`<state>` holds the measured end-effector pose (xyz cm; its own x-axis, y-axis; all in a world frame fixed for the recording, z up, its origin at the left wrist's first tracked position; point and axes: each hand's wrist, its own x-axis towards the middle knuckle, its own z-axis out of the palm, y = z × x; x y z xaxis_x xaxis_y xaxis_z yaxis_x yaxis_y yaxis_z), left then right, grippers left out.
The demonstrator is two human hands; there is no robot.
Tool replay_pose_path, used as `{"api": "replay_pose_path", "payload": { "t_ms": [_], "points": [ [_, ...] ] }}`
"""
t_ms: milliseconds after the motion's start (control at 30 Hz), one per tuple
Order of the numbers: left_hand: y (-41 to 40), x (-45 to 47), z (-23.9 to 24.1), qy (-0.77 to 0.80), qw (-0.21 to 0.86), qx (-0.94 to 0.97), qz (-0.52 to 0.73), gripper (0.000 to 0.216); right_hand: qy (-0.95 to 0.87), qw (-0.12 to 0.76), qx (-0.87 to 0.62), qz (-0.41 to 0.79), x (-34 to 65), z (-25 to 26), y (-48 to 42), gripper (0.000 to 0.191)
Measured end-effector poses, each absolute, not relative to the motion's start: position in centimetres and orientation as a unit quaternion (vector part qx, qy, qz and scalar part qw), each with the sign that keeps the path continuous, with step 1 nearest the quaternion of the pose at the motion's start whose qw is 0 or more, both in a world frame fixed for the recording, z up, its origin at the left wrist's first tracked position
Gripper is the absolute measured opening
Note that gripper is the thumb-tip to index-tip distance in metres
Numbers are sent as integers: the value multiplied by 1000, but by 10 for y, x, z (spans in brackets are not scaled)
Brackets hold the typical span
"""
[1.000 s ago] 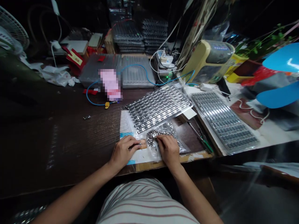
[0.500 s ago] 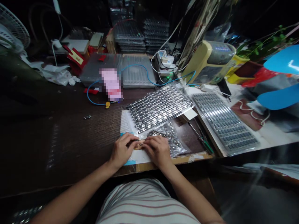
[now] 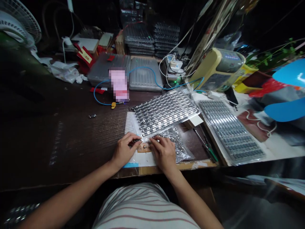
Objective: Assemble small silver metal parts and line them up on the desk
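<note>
My left hand (image 3: 124,150) and my right hand (image 3: 163,151) rest close together at the near edge of a dark wooden table (image 3: 71,133). Their fingertips meet over a small tan block (image 3: 144,147) with small metal parts on it. The left fingers are curled and pinch a small dark part at the block's left end. The right fingers press on the block's right end. A clear bag of small shiny metal parts (image 3: 178,143) lies under and right of my right hand. A tray of metal parts in rows (image 3: 165,109) lies just beyond the hands.
A second long tray of dark parts (image 3: 231,132) lies to the right, with a green-handled tool (image 3: 209,151) beside it. Stacked trays (image 3: 152,38), blue cable (image 3: 102,95), a yellow machine (image 3: 218,65), a fan (image 3: 16,24) and crumpled paper (image 3: 65,71) stand further back.
My right hand has left the bag of metal parts and moved left to the tan block beside my left hand. The view has shifted slightly.
</note>
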<state>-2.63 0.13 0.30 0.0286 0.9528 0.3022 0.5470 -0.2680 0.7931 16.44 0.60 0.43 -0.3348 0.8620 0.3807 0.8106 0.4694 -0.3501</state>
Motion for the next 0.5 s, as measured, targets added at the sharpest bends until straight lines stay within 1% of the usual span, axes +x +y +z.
{"api": "replay_pose_path", "payload": {
  "t_ms": [67, 133, 200, 367, 500],
  "points": [
    [3, -22, 6, 545, 256, 685, 410, 10, -813, 245, -528, 30, 177, 5, 9, 23],
    [4, -16, 7, 526, 265, 705, 395, 10, -812, 237, -532, 26, 187, 2, 11, 17],
    [4, -8, 7, 506, 263, 728, 381, 9, -806, 248, -536, 28, 193, -3, 11, 11],
    [2, 1, -1, 488, 238, 753, 371, 7, -786, 294, -542, 39, 195, -10, 9, 14],
    [1, 0, -5, 486, 231, 761, 363, 7, -777, 310, -545, 57, 196, -11, 9, 14]
  ]
}}
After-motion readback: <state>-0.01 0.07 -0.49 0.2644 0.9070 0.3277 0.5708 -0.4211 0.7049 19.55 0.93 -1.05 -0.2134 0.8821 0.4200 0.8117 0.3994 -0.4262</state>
